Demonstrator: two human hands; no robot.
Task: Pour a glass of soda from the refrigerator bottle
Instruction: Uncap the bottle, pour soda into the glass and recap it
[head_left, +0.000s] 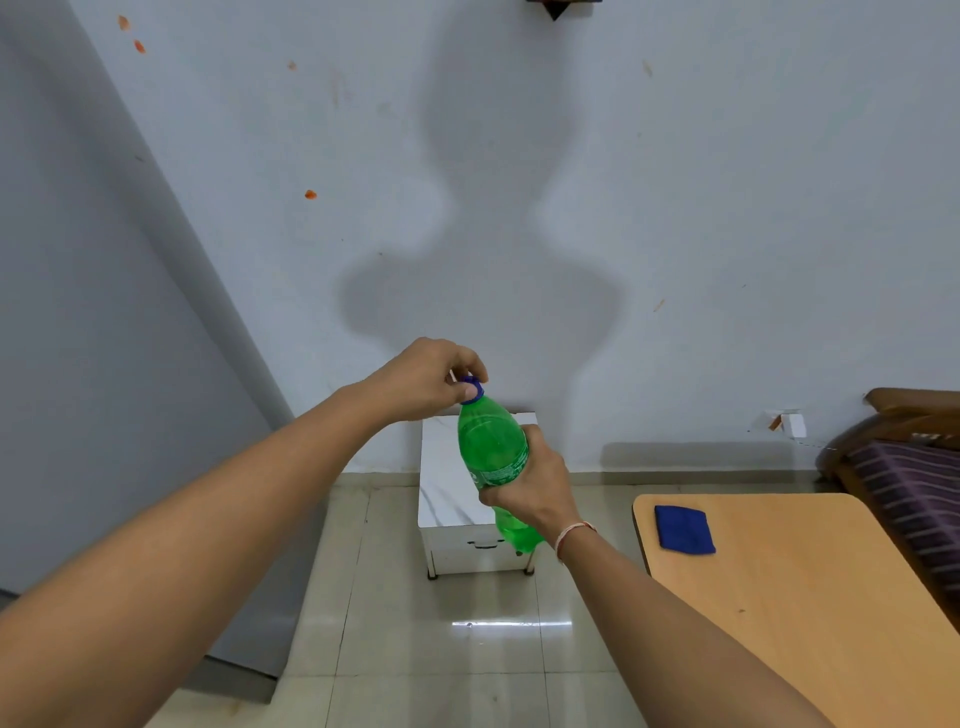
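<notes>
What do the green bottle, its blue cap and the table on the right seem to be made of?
Green soda bottle: likely clear-tinted plastic, glossy; light passes through it.
Blue screw cap: probably opaque plastic, pinched by the left hand; the right hand grips the body.
Light brown table: wood or wood-look laminate, smooth matte; which one cannot be told.

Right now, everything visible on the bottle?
The bottle is translucent green plastic with a blue cap and a green label at mid-body. It is held in the air, tilted with the cap up and to the left. The right hand grips its middle; the left hand pinches the cap. The liquid level is unclear.
</notes>
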